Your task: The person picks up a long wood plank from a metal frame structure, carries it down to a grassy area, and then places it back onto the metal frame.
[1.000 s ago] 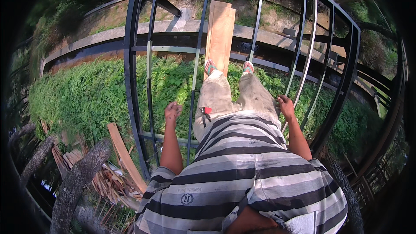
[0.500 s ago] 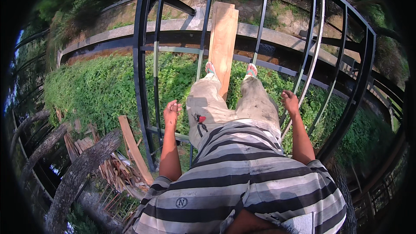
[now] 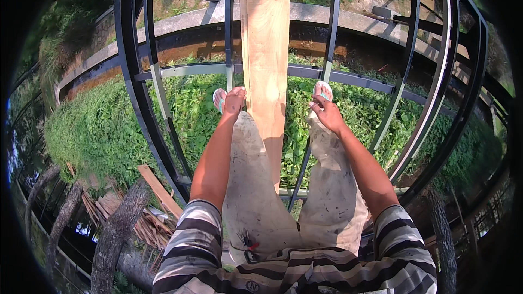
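Note:
Two long pale wooden planks (image 3: 267,60) lie one on the other across the black metal frame, running away from me between my feet. My left hand (image 3: 235,101) is beside their left edge, above my left sandal (image 3: 219,98); its fingers are loosely bent, and no object shows in them. My right hand (image 3: 327,115) hangs over my right knee, apart from the planks, thumb and fingers spread and holding nothing. Just beyond it is my right sandal (image 3: 322,90) on the frame.
Dark metal bars (image 3: 331,27) run lengthwise on both sides, joined by a crossbar (image 3: 359,80). Green plants (image 3: 103,130) grow below the gaps. A concrete ledge (image 3: 359,22) curves beyond. Scrap wood (image 3: 155,231) and tree trunks (image 3: 117,234) are at lower left.
Both hands have moved forward and inward from my sides toward the planks. I am bent further forward, and the view has shifted, with the planks appearing larger and further left.

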Motion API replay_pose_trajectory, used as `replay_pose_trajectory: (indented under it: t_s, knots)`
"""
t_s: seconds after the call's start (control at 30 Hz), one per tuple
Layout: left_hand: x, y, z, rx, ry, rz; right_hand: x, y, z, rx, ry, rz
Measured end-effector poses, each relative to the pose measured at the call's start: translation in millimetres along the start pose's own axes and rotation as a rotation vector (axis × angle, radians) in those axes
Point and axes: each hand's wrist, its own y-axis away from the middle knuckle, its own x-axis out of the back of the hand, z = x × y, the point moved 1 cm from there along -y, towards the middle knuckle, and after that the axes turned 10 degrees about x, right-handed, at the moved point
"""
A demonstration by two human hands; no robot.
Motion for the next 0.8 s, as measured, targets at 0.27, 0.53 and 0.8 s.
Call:
replay_pose_trajectory:
  t_s: [0.27, 0.53, 0.8]
  knots:
    - [-31, -257, 26, -0.248, -0.390, 0.221, -82, -277, 114, -0.131, -0.607, 0.192]
    - [-37, -281, 20, -0.132, 0.303, -0.202, -158, -347, 115, -0.026, -1.023, 0.167]
    - [-46, -256, 49, -0.064, 0.283, -0.306, -165, -344, 97, 0.002, -0.725, 0.390]
